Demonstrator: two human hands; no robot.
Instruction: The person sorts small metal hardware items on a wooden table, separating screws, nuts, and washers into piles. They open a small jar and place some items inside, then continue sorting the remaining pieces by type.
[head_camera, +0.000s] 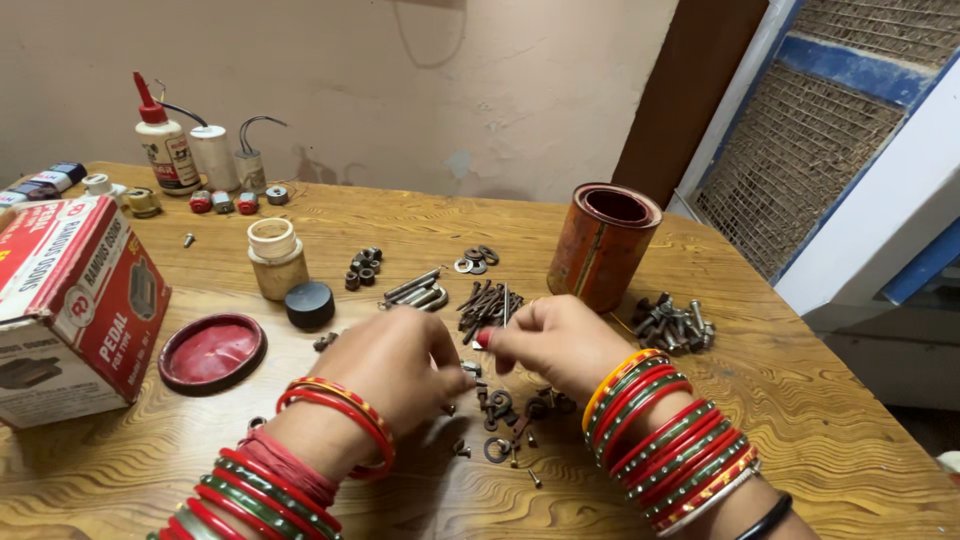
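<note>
Where the two hands meet at the middle of the frame, small hardware lies scattered on a wooden table.

Left hand: the left hand (395, 365) is curled almost shut, fingertips pinched together over the loose parts; what it grips, if anything, is too small and blurred to tell.
Right hand: the right hand (555, 340) is closed at the fingertips on a thin nail (505, 303) that stands upright just above its thumb and forefinger.
Loose parts: washers and screws (505, 420) lie on the table directly under and between both hands.
Surface: the table (800, 400) is pale wood with a strong wavy grain and fills the lower frame.
Centre right: a rusty orange tin (603, 243) stands open just beyond the right hand, with a pile of bolts (675, 322) beside it to the right.
Centre: a heap of dark screws (485, 305), some washers (476, 260) and a cluster of nuts (364, 268) lie behind the hands.
Left: a red and white cardboard box (75, 300) sits at the left edge, with a red lid (212, 352), a black cap (309, 304) and a small cream jar (276, 258) near it.
Upper left: a glue bottle (163, 140) with a red nozzle stands by the wall.
Room: a stained beige wall (450, 90) runs behind the table; a woven screen with blue bands (850, 110) fills the upper right.
</note>
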